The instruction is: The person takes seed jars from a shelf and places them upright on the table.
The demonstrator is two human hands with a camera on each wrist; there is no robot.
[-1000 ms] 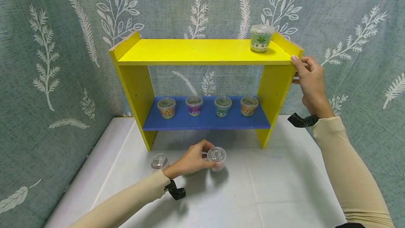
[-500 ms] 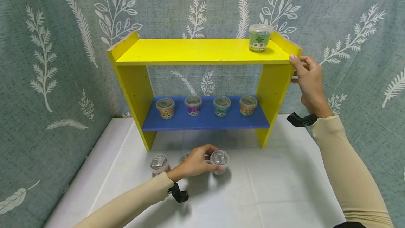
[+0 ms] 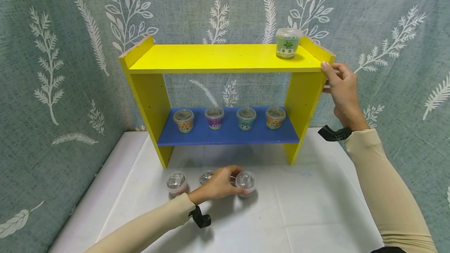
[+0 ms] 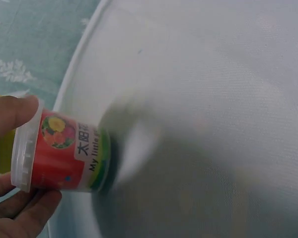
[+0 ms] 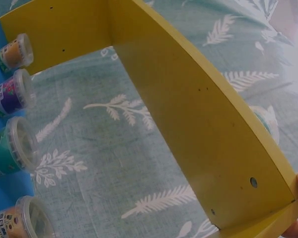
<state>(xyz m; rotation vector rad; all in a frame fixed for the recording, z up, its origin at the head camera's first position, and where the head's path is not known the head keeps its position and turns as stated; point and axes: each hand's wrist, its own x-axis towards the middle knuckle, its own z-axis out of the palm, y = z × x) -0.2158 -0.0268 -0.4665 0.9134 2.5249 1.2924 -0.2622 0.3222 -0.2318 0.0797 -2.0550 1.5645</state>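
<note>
A small red plastic tub [image 4: 59, 153] with a clear lid is in my left hand [image 3: 222, 182], thumb and fingers gripping it around the lid. Its base is down at the white table, its shadow close by in the left wrist view. At the upper right corner of the yellow shelf [image 3: 211, 56], my right hand [image 3: 343, 93] holds the side panel, thumb in front and fingers behind. A green-labelled tub [image 3: 287, 46] stands near that corner on the top board. Two more lidded tubs, a left one [image 3: 176, 182] and a partly hidden one [image 3: 206, 176], are left of my left hand.
On the blue lower board [image 3: 225, 138] several tubs stand in a row, among them a purple one [image 3: 215, 118] and a teal one [image 5: 7, 146]. Leaf-patterned green cloth [image 3: 81, 89] hangs behind and at the left. White cloth [image 3: 299, 206] covers the table.
My left hand has carried the red tub slightly right and toward me, lower at the table. The middle tub behind that hand has come into view. My right hand keeps its hold on the shelf.
</note>
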